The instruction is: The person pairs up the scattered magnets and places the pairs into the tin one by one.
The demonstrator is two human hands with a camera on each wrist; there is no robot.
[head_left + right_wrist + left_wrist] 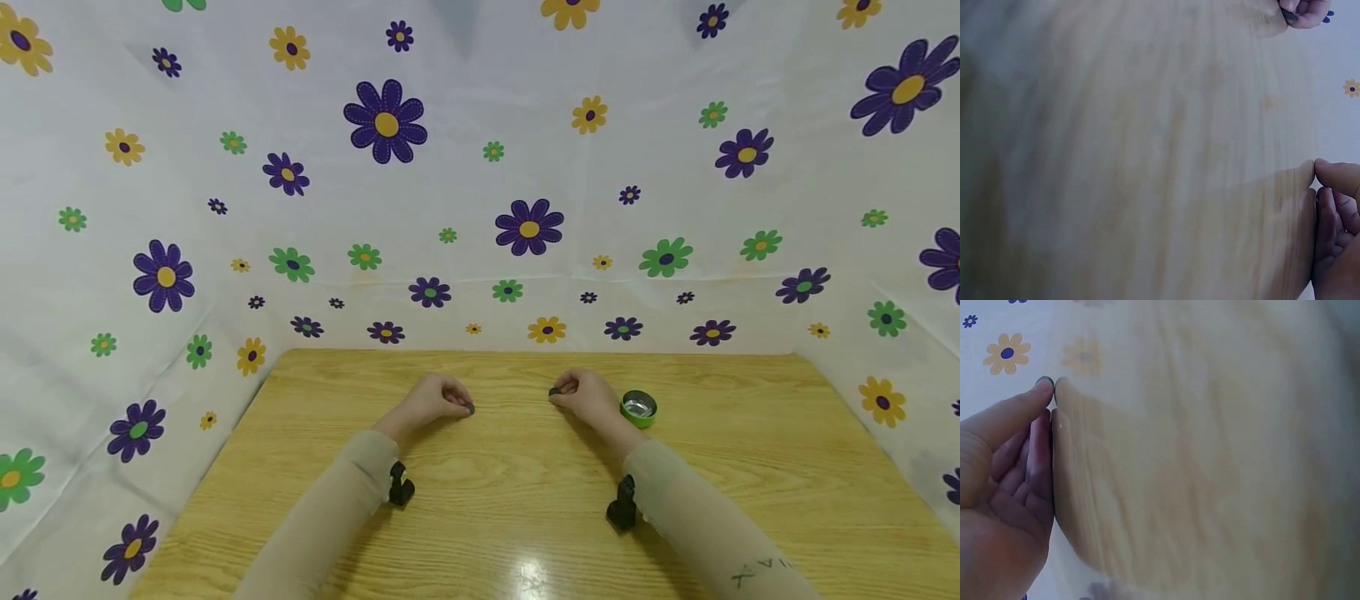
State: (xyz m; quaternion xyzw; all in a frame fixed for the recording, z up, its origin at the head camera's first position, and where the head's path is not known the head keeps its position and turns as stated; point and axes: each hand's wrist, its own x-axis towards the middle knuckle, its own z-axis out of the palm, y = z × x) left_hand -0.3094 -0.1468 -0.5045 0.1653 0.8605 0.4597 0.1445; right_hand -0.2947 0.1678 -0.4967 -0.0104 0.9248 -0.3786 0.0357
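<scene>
Sleeves (315, 517) lie nearest in the head view; beyond them, my left hand (430, 399) pinches a dark piece (470, 408) and, well apart, my right hand (591, 397) pinches a second piece (554, 391), delicately, probably because both are small. Just beside my right hand stands a green tin (640, 422), presumably for easy reach. From the left wrist, that hand sits low against the table (495, 508), perhaps for steadiness. From the right wrist, my own grip hides the second piece.

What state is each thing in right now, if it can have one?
Left hand: curled, pinching
Left dark piece: held in left hand
Right hand: curled, pinching
Right dark piece: held in right hand
Green round container: open-topped, on table
Flowered sheet: hanging, creased
Sleeves: down, covering forearms
</scene>
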